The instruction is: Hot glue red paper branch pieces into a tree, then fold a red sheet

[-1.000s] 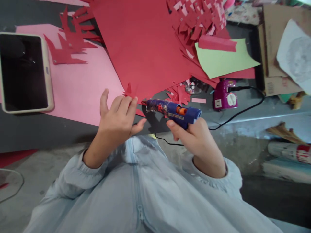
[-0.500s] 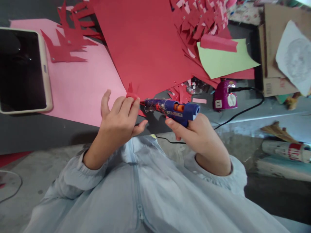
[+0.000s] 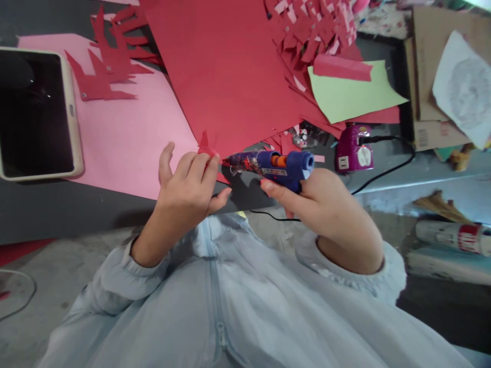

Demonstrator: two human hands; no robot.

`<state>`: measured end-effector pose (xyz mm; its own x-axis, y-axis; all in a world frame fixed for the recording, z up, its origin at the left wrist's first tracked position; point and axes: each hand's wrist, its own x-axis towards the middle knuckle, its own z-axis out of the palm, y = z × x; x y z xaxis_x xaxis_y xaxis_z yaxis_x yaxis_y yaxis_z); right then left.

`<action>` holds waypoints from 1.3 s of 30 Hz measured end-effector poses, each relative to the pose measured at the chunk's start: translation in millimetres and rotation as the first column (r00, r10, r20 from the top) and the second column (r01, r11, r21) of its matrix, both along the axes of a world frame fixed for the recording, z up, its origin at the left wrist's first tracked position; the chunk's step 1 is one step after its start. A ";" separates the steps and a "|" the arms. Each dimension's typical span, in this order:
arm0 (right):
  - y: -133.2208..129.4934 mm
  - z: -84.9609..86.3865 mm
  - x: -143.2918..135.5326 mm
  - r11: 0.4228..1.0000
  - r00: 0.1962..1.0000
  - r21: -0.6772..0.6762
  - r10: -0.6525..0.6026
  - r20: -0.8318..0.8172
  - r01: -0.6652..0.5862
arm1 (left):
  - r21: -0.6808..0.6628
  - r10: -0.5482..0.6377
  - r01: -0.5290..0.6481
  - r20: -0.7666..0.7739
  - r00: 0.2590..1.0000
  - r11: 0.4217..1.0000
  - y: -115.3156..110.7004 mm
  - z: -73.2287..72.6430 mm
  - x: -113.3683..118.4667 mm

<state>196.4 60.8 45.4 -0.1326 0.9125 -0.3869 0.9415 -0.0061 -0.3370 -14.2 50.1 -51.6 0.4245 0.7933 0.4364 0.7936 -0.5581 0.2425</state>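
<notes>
Wrapped round the handle of a blue glue gun (image 3: 268, 166) is my right hand (image 3: 307, 197). The gun's dark nozzle points left, close to the fingertips of my left hand (image 3: 190, 184). Those fingertips press on a small red paper piece (image 3: 207, 145) near the table's front edge, and they partly hide it. My left thumb and little finger stick out to the sides. A large red sheet (image 3: 230, 76) lies beyond my hands, and a pink sheet (image 3: 130, 128) lies to the left under several red cut paper shapes (image 3: 111, 61).
A phone (image 3: 36, 112) lies at the far left. To the right are a purple power adapter (image 3: 355, 148) with a black cable, a light green sheet (image 3: 353, 97) and cardboard (image 3: 429, 66). A pile of red paper pieces (image 3: 314, 25) sits at the back.
The glue gun has tilted slightly, with its rear end raised a little, and my right forearm has shifted right. My left hand is almost unchanged on the red paper piece.
</notes>
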 end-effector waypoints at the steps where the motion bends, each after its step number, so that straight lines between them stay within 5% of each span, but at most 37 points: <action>1: 0.1 0.7 0.3 1.000 1.000 -0.006 0.005 0.003 -0.005 | 0.009 0.000 0.000 0.001 1.000 1.000 0.2 0.1 0.2; 39: 1.0 5.6 0.5 0.999 0.999 0.017 0.033 0.034 -0.034 | -0.025 0.020 -0.019 0.040 0.999 1.000 1.7 -3.2 1.3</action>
